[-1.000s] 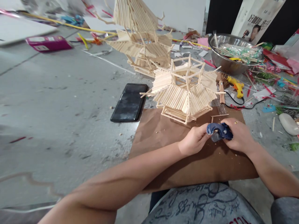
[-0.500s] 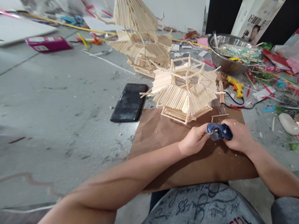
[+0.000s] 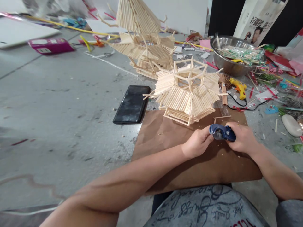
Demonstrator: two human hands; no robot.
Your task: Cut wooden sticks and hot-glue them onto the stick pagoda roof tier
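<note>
The right hand (image 3: 245, 138) grips a blue tool (image 3: 230, 133), its long axis left-right, head leftward; what the left hand (image 3: 197, 142) holds is unclear. Brown paper (image 3: 156, 132) covers grey floor (image 3: 71, 110).

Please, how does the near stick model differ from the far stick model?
The far stick model carries a steep upper roof; the near stick model is topped by an open stick frame. The far stick model shows two roof levels, the near stick model one. Both are built from pale, thin sticks and have slanted roof panels.
</note>
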